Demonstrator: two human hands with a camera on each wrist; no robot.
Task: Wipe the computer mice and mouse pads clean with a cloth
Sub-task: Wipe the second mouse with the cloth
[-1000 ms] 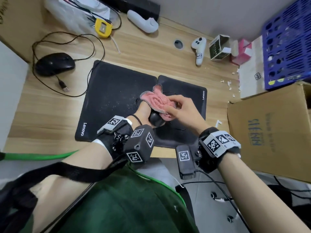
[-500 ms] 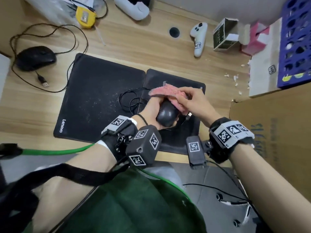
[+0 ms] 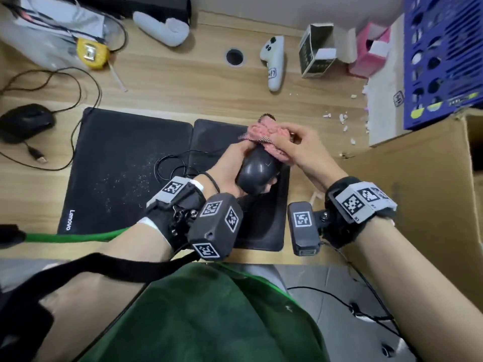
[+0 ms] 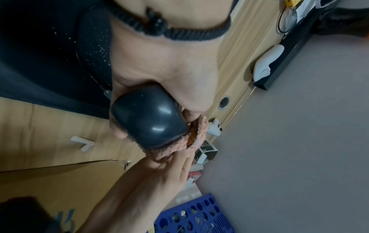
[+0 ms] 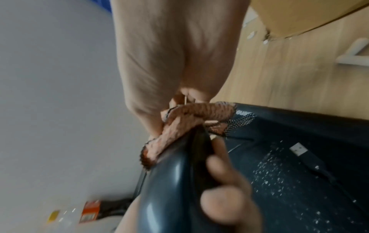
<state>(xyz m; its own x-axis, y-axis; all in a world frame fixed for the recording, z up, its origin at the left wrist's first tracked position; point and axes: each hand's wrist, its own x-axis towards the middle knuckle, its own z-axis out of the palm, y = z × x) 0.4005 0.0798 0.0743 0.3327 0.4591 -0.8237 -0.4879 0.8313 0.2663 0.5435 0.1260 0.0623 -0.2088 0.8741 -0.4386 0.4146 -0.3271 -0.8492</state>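
Note:
My left hand [image 3: 236, 165] grips a glossy black mouse [image 3: 257, 172] lifted above the smaller black mouse pad [image 3: 264, 226]. In the left wrist view the mouse [image 4: 149, 121] fills the palm. My right hand [image 3: 300, 147] holds a bunched pink cloth [image 3: 266, 133] against the mouse's front end; the cloth [image 5: 179, 126] folds over that end in the right wrist view. A larger Lenovo pad [image 3: 117, 165] speckled with white crumbs lies to the left. A second black mouse [image 3: 24, 121] sits on the desk at far left, its cable looped around it.
The held mouse's cable [image 3: 170, 165] coils across the seam between the pads. Along the desk's back lie a white controller [image 3: 273, 64], a small open box [image 3: 315, 56], a yellow tape measure [image 3: 91, 52] and a plastic bag. A cardboard box [image 3: 418, 194] and a blue crate [image 3: 444, 58] stand at right.
The cloth has slid from covering the mouse's top to its far front end, baring the glossy back. Both hands have shifted slightly right and away with the mouse.

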